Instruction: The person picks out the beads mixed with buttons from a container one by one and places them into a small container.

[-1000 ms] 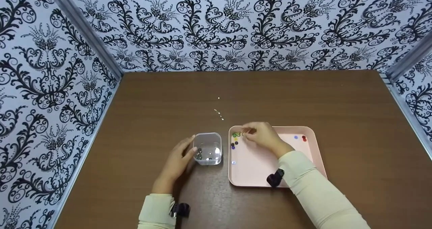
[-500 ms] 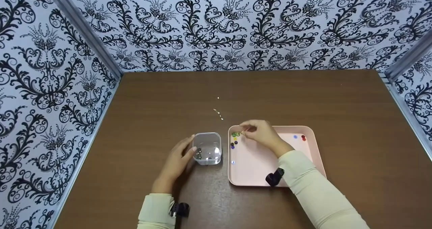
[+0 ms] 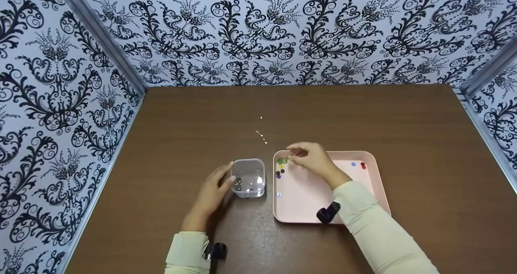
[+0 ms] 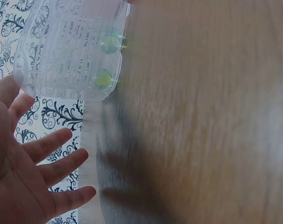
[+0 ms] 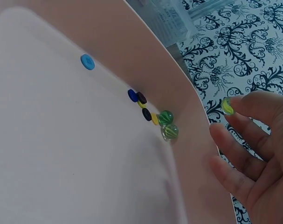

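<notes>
My right hand pinches a clear marble with a yellow-green swirl between thumb and fingertip, above the far left corner of the pink tray. Below it, two green marbles lie in that corner beside several small buttons in yellow, black and blue. My left hand touches the left side of a clear plastic container with thumb and fingertips. In the left wrist view its other fingers are spread straight. Green marbles show through the container wall.
A light blue button lies along the tray's left side. Another pale blue button and red buttons lie at the far right. Patterned walls bound the brown table behind and at the sides.
My right hand has lifted slightly away from the green marbles, with the marble between its fingertips. My left hand and the container have stayed in place.
</notes>
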A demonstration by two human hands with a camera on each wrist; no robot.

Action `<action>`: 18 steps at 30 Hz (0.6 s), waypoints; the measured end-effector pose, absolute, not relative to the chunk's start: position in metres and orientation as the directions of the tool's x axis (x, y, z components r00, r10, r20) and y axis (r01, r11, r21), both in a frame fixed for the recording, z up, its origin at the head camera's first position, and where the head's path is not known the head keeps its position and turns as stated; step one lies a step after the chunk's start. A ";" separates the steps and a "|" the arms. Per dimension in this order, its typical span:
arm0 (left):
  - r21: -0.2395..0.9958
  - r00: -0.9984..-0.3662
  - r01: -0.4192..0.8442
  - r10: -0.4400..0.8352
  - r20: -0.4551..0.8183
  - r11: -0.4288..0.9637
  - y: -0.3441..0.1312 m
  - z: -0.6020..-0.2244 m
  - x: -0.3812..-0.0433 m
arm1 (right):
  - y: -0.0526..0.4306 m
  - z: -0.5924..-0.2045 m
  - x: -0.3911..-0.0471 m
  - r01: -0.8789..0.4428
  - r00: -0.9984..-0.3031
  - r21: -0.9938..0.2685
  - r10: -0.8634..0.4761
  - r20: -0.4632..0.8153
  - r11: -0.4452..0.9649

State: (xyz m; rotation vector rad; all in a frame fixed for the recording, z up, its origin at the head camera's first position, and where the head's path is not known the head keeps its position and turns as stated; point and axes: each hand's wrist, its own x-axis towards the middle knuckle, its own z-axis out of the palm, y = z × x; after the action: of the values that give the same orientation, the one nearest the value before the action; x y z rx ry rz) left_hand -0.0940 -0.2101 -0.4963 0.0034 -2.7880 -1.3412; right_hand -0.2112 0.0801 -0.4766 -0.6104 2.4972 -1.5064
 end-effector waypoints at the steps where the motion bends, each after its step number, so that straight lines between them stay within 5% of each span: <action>1: 0.781 -0.999 0.020 -0.022 0.043 0.624 -0.210 -0.496 -0.094 | 0.080 -0.477 -0.211 -0.253 -0.905 -0.880 -0.421 0.068 0.402; 18: 0.786 -0.998 0.045 -0.012 0.067 0.616 -0.210 -0.496 -0.094 | 0.071 -0.447 -0.193 -0.117 -0.927 -0.938 -0.375 -0.014 0.325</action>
State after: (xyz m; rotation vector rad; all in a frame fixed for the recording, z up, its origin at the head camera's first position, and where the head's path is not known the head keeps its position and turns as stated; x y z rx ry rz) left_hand -0.0937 -0.2102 -0.4962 -0.0281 -2.7650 -1.3477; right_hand -0.1929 0.0712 -0.4470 -0.4482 2.3610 -1.6426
